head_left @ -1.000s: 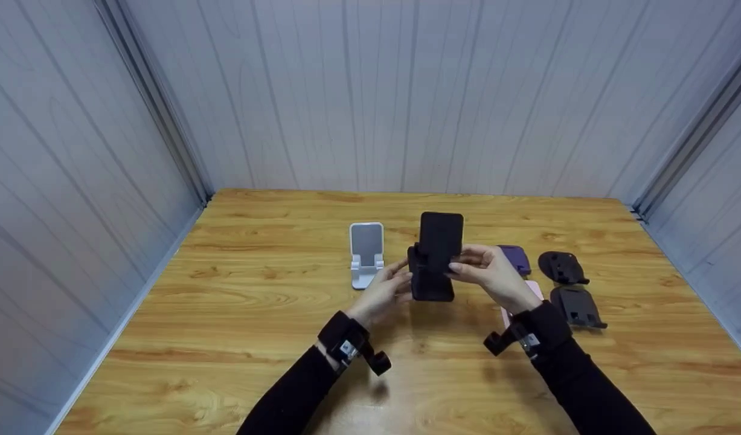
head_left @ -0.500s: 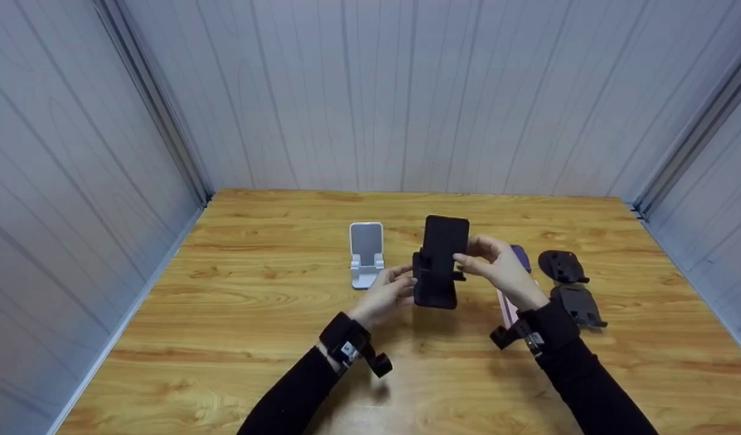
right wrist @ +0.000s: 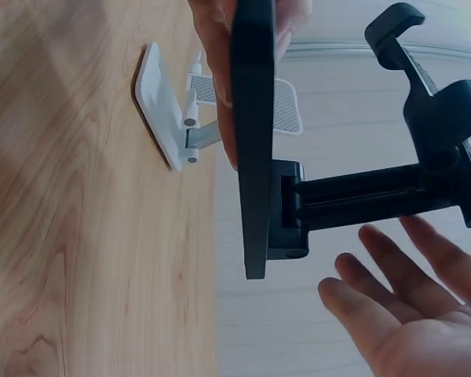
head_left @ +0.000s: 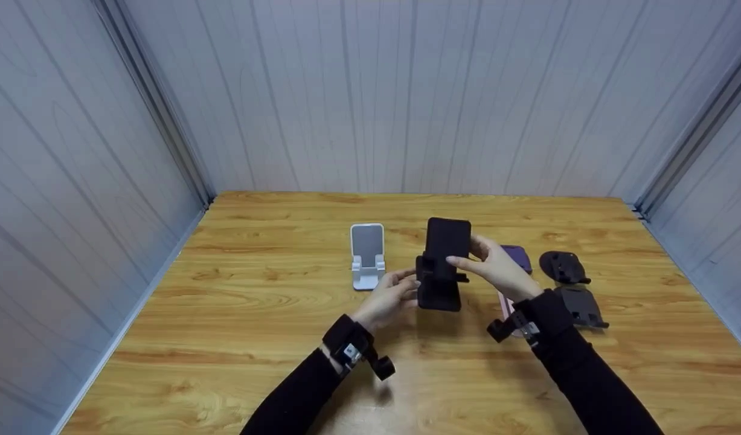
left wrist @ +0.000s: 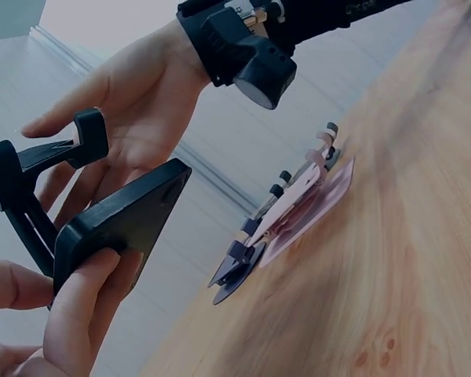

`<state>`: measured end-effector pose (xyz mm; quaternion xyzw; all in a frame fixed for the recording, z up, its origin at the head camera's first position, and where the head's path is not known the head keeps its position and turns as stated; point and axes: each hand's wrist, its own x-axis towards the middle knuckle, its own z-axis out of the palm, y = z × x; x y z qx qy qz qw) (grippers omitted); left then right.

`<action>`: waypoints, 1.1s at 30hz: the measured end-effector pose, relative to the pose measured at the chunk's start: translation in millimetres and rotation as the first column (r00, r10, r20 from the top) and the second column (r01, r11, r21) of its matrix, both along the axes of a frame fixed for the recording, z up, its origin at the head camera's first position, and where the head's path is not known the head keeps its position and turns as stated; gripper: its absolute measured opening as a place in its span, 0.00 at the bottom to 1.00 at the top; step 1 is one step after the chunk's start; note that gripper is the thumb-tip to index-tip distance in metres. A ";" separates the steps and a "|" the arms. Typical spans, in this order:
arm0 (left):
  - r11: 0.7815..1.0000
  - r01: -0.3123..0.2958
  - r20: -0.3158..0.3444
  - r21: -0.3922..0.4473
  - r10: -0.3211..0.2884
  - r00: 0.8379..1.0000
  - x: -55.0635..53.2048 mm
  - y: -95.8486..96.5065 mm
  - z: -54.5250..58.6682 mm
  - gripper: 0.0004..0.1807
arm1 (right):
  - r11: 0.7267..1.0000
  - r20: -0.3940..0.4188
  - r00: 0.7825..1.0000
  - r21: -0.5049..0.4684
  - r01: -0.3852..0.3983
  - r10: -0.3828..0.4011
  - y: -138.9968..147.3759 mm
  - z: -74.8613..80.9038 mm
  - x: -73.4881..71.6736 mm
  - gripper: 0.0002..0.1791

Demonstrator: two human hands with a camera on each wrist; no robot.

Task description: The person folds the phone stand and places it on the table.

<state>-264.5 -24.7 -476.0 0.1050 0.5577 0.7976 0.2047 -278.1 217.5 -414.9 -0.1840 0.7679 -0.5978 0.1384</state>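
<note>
We have the black phone stand [head_left: 447, 238] up off the table [head_left: 243, 308], between our two hands and just to the right of the white stand [head_left: 367, 241]. Our left hand [head_left: 387, 297] pinches its base [right wrist: 255, 157], fingers on the flat faces. Our right hand [head_left: 498, 270] takes the upper plate [left wrist: 33, 157] between thumb and fingers, thumb across the front; how firmly it presses, we cannot tell. The arm [right wrist: 369, 196] stands out from the base, and the plate's two hooks [left wrist: 91, 137] stick out.

To work the joints well, we judge, the left hand should act as a vice while the right turns the plate slowly, near its sides. Fingertips are best kept out of the hinge and the slot in the base (a pinch there would smart).

As for room, the widest bare stretches of wood lie to the left of the white stand and in front of it, towards us. The back edge runs along the wall [head_left: 346, 109], well beyond our hands. Tighter is the right: the purple stand [head_left: 518, 257] and pink stand [left wrist: 298, 200] lie near our right wrist, with the round dark stand [head_left: 562, 267] and square dark stand [head_left: 580, 307] beyond, so we'd keep that elbow and wrist camera [head_left: 500, 330] high.
</note>
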 end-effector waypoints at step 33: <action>1.000 0.007 0.033 -0.011 -0.007 0.999 4.3 2.2 3.5 0.27 | 0.998 -0.190 0.980 0.035 -0.051 0.057 -4.6 3.4 -12.3 0.31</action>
